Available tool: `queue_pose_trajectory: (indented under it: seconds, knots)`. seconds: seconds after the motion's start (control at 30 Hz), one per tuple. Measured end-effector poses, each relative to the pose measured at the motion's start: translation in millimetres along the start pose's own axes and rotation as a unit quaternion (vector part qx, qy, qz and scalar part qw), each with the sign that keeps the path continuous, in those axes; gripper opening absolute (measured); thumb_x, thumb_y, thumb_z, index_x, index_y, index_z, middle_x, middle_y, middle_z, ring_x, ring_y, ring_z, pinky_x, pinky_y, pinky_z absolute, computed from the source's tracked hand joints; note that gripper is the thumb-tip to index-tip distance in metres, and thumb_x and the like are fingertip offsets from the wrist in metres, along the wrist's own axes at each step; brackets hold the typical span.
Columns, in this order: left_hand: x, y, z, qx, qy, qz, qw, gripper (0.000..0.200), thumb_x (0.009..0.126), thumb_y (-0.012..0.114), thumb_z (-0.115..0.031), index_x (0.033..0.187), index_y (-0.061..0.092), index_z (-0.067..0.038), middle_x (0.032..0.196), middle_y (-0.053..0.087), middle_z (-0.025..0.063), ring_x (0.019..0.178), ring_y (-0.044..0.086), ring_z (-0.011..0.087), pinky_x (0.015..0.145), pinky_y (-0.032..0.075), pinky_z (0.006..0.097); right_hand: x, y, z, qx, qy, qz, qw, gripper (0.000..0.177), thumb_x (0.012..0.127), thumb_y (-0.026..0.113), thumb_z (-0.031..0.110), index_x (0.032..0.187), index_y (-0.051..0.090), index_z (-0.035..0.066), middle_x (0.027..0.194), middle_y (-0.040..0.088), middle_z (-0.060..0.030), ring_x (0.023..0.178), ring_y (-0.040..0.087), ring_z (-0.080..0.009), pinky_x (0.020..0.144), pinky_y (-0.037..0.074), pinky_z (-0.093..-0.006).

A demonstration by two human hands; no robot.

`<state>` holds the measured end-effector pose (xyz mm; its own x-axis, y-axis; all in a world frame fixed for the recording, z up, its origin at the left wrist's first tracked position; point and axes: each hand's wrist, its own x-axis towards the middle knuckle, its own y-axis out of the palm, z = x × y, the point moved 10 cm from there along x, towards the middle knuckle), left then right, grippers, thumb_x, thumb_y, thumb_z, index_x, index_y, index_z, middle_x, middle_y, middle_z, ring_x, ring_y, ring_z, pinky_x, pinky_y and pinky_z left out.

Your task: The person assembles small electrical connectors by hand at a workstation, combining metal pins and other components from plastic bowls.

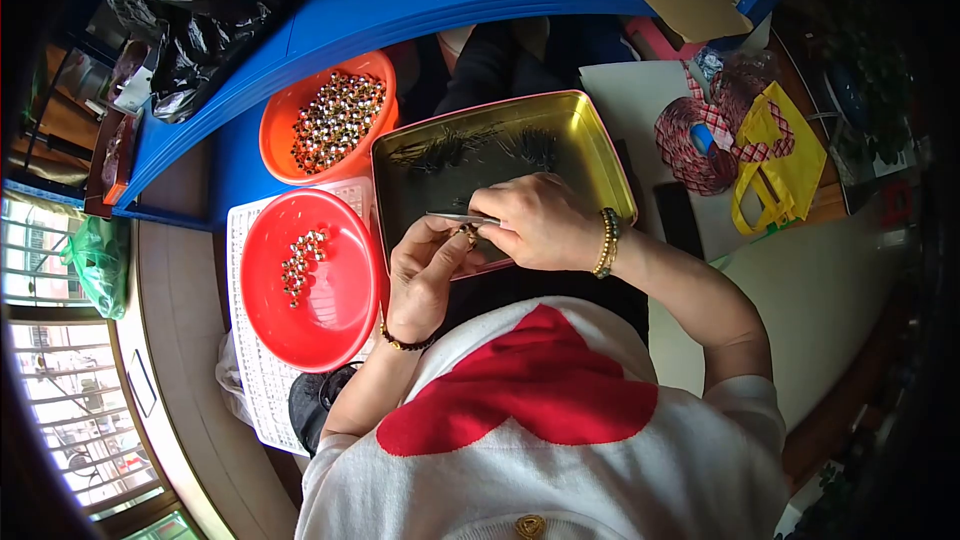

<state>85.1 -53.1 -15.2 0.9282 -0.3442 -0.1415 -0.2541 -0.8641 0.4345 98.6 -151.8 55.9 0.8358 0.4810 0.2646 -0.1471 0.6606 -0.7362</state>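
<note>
My left hand (pixel 418 285) is closed, pinching a small shiny gold-and-dark bead-like piece (pixel 467 232) between thumb and fingers. My right hand (pixel 545 222) grips slim metal tweezers (pixel 452 216), whose tip lies over the left fingertips by the piece. Both hands are above the near edge of a gold-coloured metal tray (pixel 600 155). Inside the tray lie bunches of thin dark strands (pixel 440 153), too fine to identify. To the left, a red bowl (pixel 345 310) holds several shiny round bead-like pieces (pixel 300 265). My fingers partly hide the held piece.
An orange bowl (pixel 275 130) full of similar shiny pieces stands behind the red one, near a white plastic basket (pixel 262 395). A blue table edge (pixel 400 0) crosses the far side. Plaid ribbon rolls (pixel 690 150) and a yellow bag (pixel 785 165) lie right.
</note>
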Motion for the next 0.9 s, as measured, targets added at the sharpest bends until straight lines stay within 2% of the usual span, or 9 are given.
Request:
queue_pose_trajectory:
  seconds: [0.07, 0.13, 0.23, 0.3, 0.5, 0.6, 0.7, 0.8, 0.9]
  knots:
    - [0, 2, 0, -0.059, 0.027, -0.013, 0.998, 0.013, 0.09, 0.052, -0.005, 0.102, 0.056, -0.002, 0.089, 0.062, 0.0041, 0.071, 0.058, 0.0088, 0.063, 0.046, 0.0206, 0, -2, -2, 0.025, 0.02, -0.006, 0.999, 0.012, 0.076, 0.062, 0.011, 0.079, 0.054, 0.003, 0.067, 0.057, -0.0117, 0.064, 0.059, -0.0307, 0.057, 0.045, -0.0396]
    - [1, 2, -6, -0.019, 0.063, -0.016, 0.998, 0.013, 0.09, 0.051, -0.004, 0.102, 0.054, -0.002, 0.09, 0.062, 0.0044, 0.071, 0.057, 0.0088, 0.064, 0.045, 0.0206, -2, -2, -6, 0.058, 0.056, 0.002, 0.997, 0.013, 0.076, 0.063, 0.012, 0.078, 0.054, 0.002, 0.067, 0.057, -0.0123, 0.063, 0.059, -0.0311, 0.057, 0.045, -0.0392]
    - [0, 3, -17, 0.007, 0.116, -0.016, 0.993, 0.012, 0.09, 0.051, -0.002, 0.102, 0.053, -0.002, 0.09, 0.06, 0.0046, 0.071, 0.056, 0.009, 0.064, 0.045, 0.021, -2, -6, -3, 0.124, 0.043, -0.027, 0.991, 0.015, 0.076, 0.062, 0.014, 0.078, 0.053, 0.003, 0.069, 0.06, -0.0139, 0.068, 0.06, -0.0333, 0.06, 0.046, -0.0424]
    - [-2, 3, -22, 0.017, 0.141, -0.015, 0.99, 0.011, 0.09, 0.051, -0.002, 0.101, 0.053, -0.001, 0.09, 0.059, 0.0053, 0.072, 0.055, 0.0093, 0.065, 0.046, 0.022, -1, -6, 3, 0.092, 0.017, -0.045, 0.995, 0.016, 0.075, 0.063, 0.015, 0.077, 0.052, 0.003, 0.071, 0.059, -0.0123, 0.07, 0.06, -0.0321, 0.061, 0.046, -0.0417]
    - [-5, 6, -16, 0.045, 0.114, 0.0, 0.992, 0.013, 0.092, 0.047, -0.005, 0.104, 0.051, -0.001, 0.096, 0.059, 0.0082, 0.078, 0.056, 0.0124, 0.069, 0.048, 0.0253, -5, -5, 11, 0.031, -0.038, -0.083, 0.995, 0.01, 0.075, 0.06, 0.011, 0.078, 0.053, 0.005, 0.072, 0.059, -0.01, 0.07, 0.06, -0.029, 0.063, 0.046, -0.0404]
    - [-6, 10, -15, 0.047, 0.08, -0.017, 0.996, 0.012, 0.09, 0.052, -0.002, 0.102, 0.053, -0.002, 0.088, 0.058, 0.0037, 0.074, 0.056, 0.0104, 0.068, 0.047, 0.023, -7, -7, 14, 0.01, -0.049, -0.085, 0.995, 0.008, 0.075, 0.059, 0.009, 0.078, 0.053, 0.005, 0.071, 0.058, -0.0095, 0.07, 0.06, -0.0281, 0.064, 0.046, -0.0396]
    - [-2, 6, -24, 0.326, 0.176, 0.021, 0.929, 0.009, 0.089, 0.053, -0.003, 0.098, 0.055, -0.001, 0.085, 0.057, 0.0033, 0.077, 0.056, 0.0096, 0.069, 0.047, 0.0218, -10, -6, 13, -0.003, -0.054, -0.085, 0.995, 0.009, 0.074, 0.06, 0.008, 0.077, 0.053, 0.004, 0.071, 0.058, -0.0098, 0.071, 0.059, -0.028, 0.064, 0.046, -0.0389]
    - [1, -1, -21, 0.293, 0.151, 0.007, 0.944, 0.008, 0.088, 0.055, -0.004, 0.095, 0.056, -0.001, 0.083, 0.056, 0.0029, 0.074, 0.057, 0.0078, 0.062, 0.048, 0.0203, -11, -3, 8, 0.005, -0.032, -0.084, 0.996, 0.01, 0.075, 0.062, 0.008, 0.079, 0.054, 0.002, 0.072, 0.058, -0.0117, 0.07, 0.058, -0.0297, 0.064, 0.046, -0.0389]
    - [1, -9, -22, 0.141, 0.068, -0.057, 0.986, 0.006, 0.088, 0.055, -0.005, 0.093, 0.055, -0.002, 0.079, 0.056, 0.0018, 0.065, 0.057, 0.0062, 0.051, 0.046, 0.0196, -10, -14, 2, 0.038, 0.012, -0.101, 0.994, 0.012, 0.082, 0.055, 0.011, 0.087, 0.051, 0.0, 0.073, 0.056, -0.0144, 0.069, 0.058, -0.0318, 0.064, 0.046, -0.0389]
